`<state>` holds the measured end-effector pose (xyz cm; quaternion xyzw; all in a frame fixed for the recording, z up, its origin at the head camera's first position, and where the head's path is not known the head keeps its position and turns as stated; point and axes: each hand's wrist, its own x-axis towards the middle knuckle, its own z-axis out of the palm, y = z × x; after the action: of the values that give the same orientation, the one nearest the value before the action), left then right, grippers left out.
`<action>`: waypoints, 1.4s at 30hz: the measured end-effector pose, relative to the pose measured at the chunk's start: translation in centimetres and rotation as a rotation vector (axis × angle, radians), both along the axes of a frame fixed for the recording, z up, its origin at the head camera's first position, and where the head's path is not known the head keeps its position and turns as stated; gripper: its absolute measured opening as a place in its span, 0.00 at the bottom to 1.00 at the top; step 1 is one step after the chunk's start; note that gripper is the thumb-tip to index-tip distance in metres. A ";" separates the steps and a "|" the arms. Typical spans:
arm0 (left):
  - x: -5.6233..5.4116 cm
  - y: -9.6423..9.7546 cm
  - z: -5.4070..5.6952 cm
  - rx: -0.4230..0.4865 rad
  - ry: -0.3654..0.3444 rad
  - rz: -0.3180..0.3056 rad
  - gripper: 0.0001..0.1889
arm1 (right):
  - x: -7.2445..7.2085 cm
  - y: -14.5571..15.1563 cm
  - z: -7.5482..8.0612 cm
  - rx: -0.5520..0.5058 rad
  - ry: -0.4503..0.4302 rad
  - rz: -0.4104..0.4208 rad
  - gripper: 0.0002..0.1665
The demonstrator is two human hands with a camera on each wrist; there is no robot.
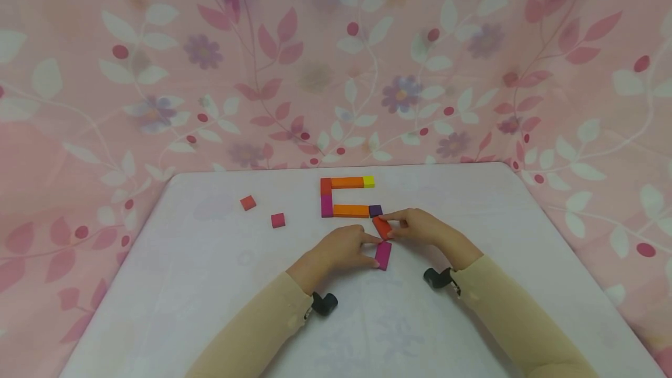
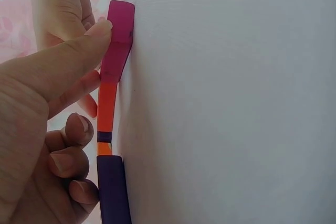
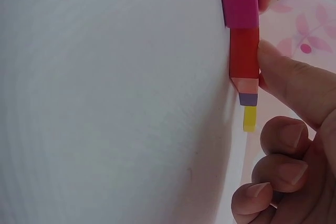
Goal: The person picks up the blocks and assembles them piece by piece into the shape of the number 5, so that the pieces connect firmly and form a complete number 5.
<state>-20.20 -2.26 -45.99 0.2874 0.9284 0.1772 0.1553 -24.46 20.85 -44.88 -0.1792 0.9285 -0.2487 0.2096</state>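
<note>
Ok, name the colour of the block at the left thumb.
The block is magenta, best seen in the left wrist view.

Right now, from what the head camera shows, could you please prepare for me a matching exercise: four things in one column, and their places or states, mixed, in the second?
Things
1. yellow block
2. left hand
3. small purple block
4. right hand

Places or states
A. holding a red block
B. at the right end of the upper orange block
C. holding a magenta block
D. at the right end of the lower orange block

Pairs: 1-B, 2-C, 3-D, 4-A
</note>
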 end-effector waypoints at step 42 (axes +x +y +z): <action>0.1 -6.8 -0.4 0.101 -0.001 0.203 0.24 | 4.2 0.1 0.9 -0.035 -0.012 -0.052 0.21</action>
<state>-20.05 -9.02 -46.34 0.1995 0.9424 0.2388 0.1224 -20.30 20.95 -43.96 -0.1572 0.9271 -0.2711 0.2056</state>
